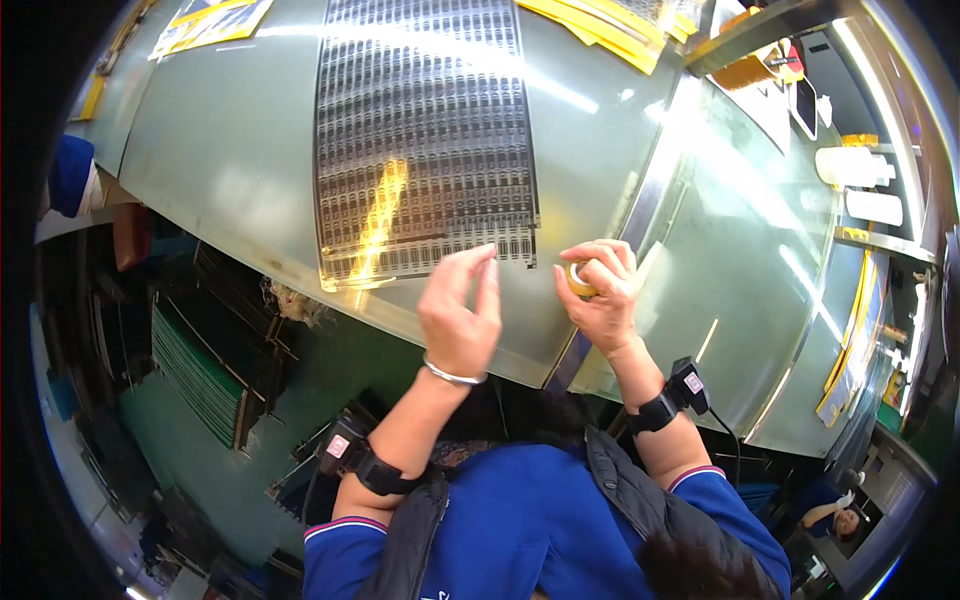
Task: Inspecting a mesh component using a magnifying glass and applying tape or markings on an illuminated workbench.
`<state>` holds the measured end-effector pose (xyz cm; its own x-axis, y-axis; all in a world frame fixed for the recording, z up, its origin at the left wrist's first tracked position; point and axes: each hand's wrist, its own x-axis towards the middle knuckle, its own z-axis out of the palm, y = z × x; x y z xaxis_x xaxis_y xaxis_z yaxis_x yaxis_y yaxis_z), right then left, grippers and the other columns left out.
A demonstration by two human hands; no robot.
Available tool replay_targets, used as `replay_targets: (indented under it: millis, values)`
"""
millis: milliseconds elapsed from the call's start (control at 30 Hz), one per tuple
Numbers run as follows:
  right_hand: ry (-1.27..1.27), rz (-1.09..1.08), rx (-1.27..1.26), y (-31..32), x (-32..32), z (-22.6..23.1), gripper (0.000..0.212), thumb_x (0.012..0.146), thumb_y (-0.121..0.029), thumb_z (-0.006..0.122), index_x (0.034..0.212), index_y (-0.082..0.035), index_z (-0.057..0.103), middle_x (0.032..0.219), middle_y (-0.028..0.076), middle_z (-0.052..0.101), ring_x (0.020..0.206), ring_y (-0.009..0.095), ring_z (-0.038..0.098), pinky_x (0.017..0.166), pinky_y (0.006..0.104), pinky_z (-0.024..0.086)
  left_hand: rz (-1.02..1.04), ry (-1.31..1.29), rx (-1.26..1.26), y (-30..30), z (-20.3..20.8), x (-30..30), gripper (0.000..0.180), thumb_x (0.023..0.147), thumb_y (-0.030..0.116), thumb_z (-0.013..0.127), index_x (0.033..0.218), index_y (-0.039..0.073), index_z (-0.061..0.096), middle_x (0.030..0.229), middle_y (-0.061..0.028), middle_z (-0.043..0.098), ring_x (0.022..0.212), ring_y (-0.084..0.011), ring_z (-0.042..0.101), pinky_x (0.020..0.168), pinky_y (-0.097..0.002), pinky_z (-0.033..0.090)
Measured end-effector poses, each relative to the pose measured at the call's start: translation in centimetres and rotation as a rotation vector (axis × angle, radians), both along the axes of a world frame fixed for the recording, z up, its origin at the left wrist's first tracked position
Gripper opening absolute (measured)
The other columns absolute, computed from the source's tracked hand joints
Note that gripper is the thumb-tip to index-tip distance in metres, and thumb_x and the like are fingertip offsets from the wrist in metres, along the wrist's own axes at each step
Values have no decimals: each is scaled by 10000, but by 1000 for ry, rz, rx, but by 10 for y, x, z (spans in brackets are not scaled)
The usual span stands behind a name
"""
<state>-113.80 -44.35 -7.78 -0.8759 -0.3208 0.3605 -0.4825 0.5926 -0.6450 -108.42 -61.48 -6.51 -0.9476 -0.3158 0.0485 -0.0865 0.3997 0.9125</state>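
Note:
A long dark film sheet (pixel 425 130) with rows of small printed patterns lies flat on the pale green glass-like table (pixel 220 140). Just off its near edge is my left hand (pixel 460 315), thumb and forefinger brought together at the tips. Whatever they pinch, if anything, is too small to make out. My right hand (pixel 605 300), to the right of the sheet's near corner, has its fingers curled round a small roll of yellowish tape (pixel 581 279). The two hands are apart.
Yellow-edged sheets (pixel 600 30) lie at the far side, with another (pixel 212 22) at far left. A metal strip (pixel 650 190) crosses the table. White bottles (pixel 850 167) stand at right. Another person's blue sleeve (pixel 70 175) shows at left. Green stacked panels (pixel 200 365) are below.

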Motion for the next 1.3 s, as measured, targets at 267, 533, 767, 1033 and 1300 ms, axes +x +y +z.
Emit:
replay_targets:
  millis: [267,533,767,1033,1300]
  values:
    - [-8,45,-39,13,-9,2,204,596,-11,722,610,-103,540,808,-41,655,802,187,556,747,325,408,-53,-643,565,11,7,-41,194,853,117,619,886,-43,515,679,-144,635,488,-180,624,409,-246,511]
    - [0,93,-43,22,-17,0,215,594,2,720,609,-95,529,813,-38,650,819,189,560,738,331,421,-30,-678,648,26,6,-50,183,845,100,617,860,-39,499,672,-158,634,501,-196,631,421,-266,525]
    - [118,239,3,29,-28,7,238,595,20,714,590,-88,501,816,-35,644,801,181,575,726,340,437,-36,-651,629,29,9,-55,174,836,77,615,840,-39,486,660,-159,638,515,-199,639,423,-276,531]
    - [198,444,12,35,-41,13,238,605,24,718,617,-88,508,827,-35,642,785,177,584,694,346,445,-37,-651,588,29,11,-55,164,822,71,630,802,-27,500,645,-150,640,499,-192,636,406,-269,520]
    - [216,543,83,39,-42,17,186,610,-4,694,650,-82,530,881,-18,637,830,183,579,733,361,462,-49,-659,588,26,12,-55,163,812,69,642,784,-33,518,641,-141,639,491,-184,633,402,-263,517]
